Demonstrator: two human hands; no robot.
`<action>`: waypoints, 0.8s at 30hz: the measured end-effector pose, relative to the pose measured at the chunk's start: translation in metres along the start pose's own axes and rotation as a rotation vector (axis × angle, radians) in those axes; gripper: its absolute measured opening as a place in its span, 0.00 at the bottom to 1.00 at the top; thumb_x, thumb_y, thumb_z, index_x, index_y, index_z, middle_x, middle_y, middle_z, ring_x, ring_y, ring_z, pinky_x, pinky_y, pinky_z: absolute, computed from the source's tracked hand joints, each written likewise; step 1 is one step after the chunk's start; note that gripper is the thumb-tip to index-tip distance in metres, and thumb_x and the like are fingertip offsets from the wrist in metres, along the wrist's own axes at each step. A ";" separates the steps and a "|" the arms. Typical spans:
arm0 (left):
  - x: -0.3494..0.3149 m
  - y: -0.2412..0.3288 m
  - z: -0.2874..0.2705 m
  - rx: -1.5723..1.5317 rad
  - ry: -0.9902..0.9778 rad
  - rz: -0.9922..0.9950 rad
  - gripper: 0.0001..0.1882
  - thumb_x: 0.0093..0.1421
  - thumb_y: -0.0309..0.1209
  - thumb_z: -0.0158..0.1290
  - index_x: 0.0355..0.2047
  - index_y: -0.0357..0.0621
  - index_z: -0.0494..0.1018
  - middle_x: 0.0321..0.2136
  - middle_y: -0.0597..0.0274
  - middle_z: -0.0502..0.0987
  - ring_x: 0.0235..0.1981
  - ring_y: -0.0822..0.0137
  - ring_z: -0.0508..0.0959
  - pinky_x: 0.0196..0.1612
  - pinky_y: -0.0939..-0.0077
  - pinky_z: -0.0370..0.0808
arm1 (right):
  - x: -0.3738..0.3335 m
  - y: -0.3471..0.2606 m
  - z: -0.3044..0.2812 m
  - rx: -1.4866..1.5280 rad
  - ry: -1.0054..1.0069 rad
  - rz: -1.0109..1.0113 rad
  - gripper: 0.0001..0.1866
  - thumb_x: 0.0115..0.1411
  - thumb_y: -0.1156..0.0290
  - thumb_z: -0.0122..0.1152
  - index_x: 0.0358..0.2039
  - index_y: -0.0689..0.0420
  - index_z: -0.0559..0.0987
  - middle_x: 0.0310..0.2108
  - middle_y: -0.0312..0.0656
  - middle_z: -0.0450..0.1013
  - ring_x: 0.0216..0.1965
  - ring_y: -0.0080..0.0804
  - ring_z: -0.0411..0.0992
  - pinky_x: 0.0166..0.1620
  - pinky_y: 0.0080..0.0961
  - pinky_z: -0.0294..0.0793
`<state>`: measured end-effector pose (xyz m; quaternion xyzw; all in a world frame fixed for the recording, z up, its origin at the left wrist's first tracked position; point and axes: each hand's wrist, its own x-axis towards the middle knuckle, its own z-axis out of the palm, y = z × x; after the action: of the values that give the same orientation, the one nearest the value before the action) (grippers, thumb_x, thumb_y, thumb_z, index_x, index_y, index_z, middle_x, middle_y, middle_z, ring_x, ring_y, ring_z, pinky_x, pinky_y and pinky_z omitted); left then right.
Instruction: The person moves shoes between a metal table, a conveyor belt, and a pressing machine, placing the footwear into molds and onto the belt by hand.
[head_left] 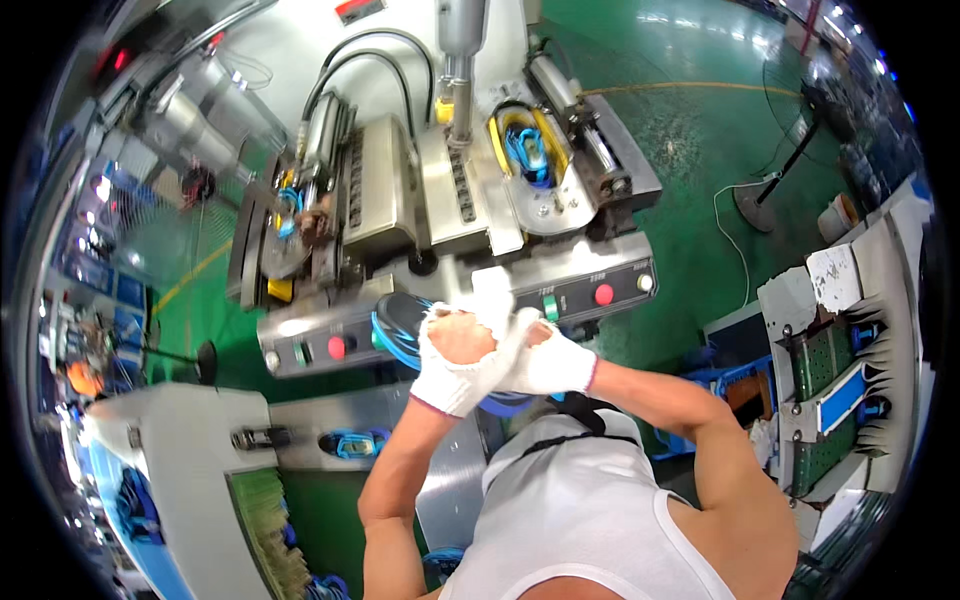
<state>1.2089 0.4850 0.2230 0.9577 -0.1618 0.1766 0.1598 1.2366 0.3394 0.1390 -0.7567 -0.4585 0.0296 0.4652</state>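
My left hand (462, 350), in a worn white knit glove, is closed around a dark shoe (400, 318) with bright blue edging. The shoe's toe sticks out to the left of the glove. Against it presses my right hand (548, 358), gloved alike, its fingers closed and partly hidden. What the right fingers hold cannot be made out. Both hands are just in front of the machine's control panel (460, 320). Behind it, another blue-laced shoe (530, 150) sits in a yellow-lined holder at the machine's right station.
Below the hands to the left, a blue-and-dark shoe (353, 443) lies on a metal shelf (300, 415). A green-bristled brush (262, 530) borders the left unit. At right stand a rack (825, 400) with blue-trimmed items and a blue crate (735, 385). A fan (755, 205) stands farther back.
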 end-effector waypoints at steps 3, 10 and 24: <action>0.073 0.020 0.013 -0.385 0.030 0.005 0.14 0.62 0.33 0.62 0.44 0.37 0.79 0.37 0.49 0.82 0.33 0.56 0.84 0.38 0.64 0.79 | -0.027 -0.003 -0.087 0.277 -0.075 0.669 0.39 0.54 0.48 0.73 0.57 0.65 0.76 0.48 0.54 0.79 0.47 0.37 0.77 0.53 0.34 0.75; 0.234 -0.050 0.180 -0.584 0.146 -0.506 0.31 0.67 0.42 0.58 0.63 0.34 0.66 0.56 0.44 0.75 0.58 0.56 0.76 0.62 0.63 0.72 | -0.140 0.023 -0.135 0.869 0.684 0.942 0.26 0.55 0.71 0.71 0.54 0.65 0.78 0.42 0.38 0.79 0.40 0.22 0.73 0.45 0.27 0.75; 0.340 -0.129 0.234 -1.212 -0.152 -1.095 0.15 0.56 0.28 0.65 0.41 0.35 0.78 0.38 0.51 0.84 0.32 0.60 0.85 0.35 0.65 0.86 | -0.197 0.047 -0.109 0.594 1.183 1.001 0.21 0.48 0.67 0.74 0.31 0.50 0.66 0.30 0.27 0.65 0.29 0.18 0.63 0.36 0.22 0.67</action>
<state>1.6238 0.4300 0.1163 0.6579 0.2510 -0.1101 0.7015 1.2054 0.1164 0.0915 -0.6076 0.2797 -0.0497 0.7417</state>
